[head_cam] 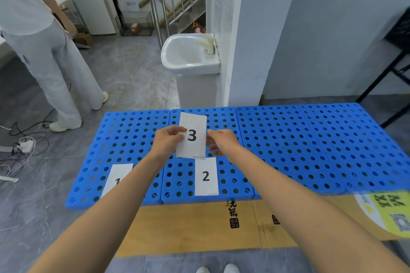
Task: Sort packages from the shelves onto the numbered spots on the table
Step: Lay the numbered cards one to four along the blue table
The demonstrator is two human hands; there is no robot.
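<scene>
Card 3 (192, 137) sat at frame centre, above the table (288, 139) — the left hand (168, 143) pinched its left edge; the right hand (221, 143) curled at its right edge, grip unclear. Card 2 (206, 176) and card 1 (117, 175) lay flat lower down.

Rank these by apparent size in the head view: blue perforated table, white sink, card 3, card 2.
1. blue perforated table
2. white sink
3. card 3 and card 2: look alike; card 3, pinched in the left hand, sits nearer the camera, so no ranking.
</scene>
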